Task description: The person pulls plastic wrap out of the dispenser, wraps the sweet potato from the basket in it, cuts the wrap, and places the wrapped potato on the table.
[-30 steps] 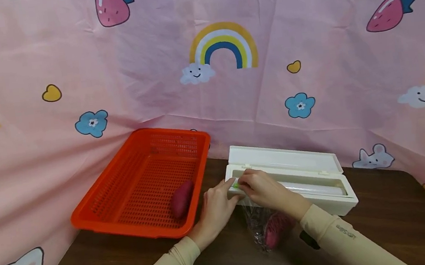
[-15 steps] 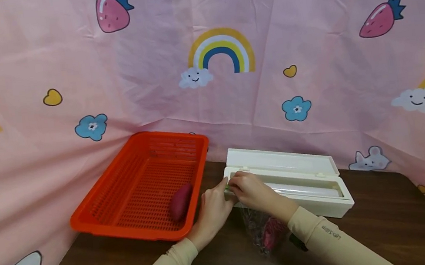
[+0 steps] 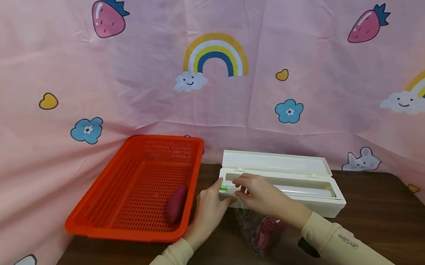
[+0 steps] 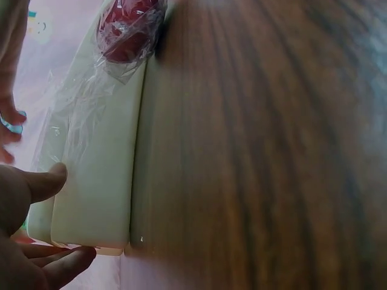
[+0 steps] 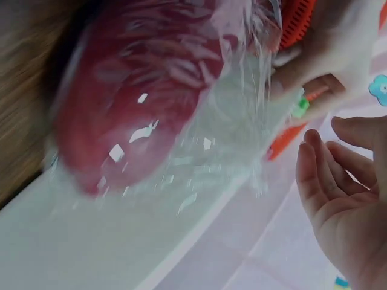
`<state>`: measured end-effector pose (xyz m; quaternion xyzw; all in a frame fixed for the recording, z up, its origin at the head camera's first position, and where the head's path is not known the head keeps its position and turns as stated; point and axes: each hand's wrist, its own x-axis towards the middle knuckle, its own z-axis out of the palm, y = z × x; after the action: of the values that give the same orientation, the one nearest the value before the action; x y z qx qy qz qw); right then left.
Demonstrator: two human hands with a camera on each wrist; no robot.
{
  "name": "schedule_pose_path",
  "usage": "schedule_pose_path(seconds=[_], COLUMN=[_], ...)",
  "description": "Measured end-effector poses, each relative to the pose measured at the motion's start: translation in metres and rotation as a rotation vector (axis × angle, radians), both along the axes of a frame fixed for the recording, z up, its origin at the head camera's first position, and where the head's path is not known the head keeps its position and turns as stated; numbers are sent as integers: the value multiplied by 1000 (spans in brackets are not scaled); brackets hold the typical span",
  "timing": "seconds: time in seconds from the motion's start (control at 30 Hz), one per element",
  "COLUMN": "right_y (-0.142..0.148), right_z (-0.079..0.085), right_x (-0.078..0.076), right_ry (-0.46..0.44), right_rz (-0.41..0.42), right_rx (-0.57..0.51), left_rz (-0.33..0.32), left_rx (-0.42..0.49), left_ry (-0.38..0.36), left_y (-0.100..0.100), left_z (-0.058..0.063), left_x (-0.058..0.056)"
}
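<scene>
A white cling film dispenser (image 3: 319,207) stands with its lid tipped back and a film roll (image 3: 306,191) inside. My left hand (image 3: 207,211) grips its left end, thumb (image 4: 48,183) on the front face and fingers around the end. By that hand sits a small green slider (image 3: 223,187). My right hand (image 3: 260,192) is held over the left part of the dispenser, fingers loosely bent with nothing between them. In front lies a reddish-purple sweet potato (image 5: 139,103) under clear film (image 4: 91,103), which runs up the dispenser's front.
To the left is an orange-red slotted basket (image 3: 129,233) with another sweet potato (image 3: 176,204) in it. A pink printed cloth (image 3: 146,105) hangs behind the dark wooden table (image 3: 383,218). Dark objects show at both wrists.
My right fingers have come off the green slider at the left end and spread apart, drawing slightly right. The left hand keeps its grip. The head view has shifted a little.
</scene>
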<state>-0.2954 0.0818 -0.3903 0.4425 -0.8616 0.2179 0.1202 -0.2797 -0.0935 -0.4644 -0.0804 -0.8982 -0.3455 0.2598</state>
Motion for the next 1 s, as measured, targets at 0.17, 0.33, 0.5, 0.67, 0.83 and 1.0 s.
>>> schedule_pose_path(seconds=[0.17,0.33,0.5,0.67,0.83,1.0], right_y=[25,57,91,107,114,115], right_z=[8,3,-15,-33,-48,-67], right_x=[13,29,42,44,40,34], right_ry=[37,128,259,362,416,453], right_rz=[-41,-17,92,142,150,182], right_rx=[18,15,48,70,108,98], left_rz=[1,-5,24,69,69,-17], left_rx=[14,23,49,41,61,69], left_ry=[-30,-88,-176,-225,-263,-357], left_y=[-2,-2,2,4,2,1], left_z=[2,4,6,6,11,12], left_x=[2,5,13,22,29,32])
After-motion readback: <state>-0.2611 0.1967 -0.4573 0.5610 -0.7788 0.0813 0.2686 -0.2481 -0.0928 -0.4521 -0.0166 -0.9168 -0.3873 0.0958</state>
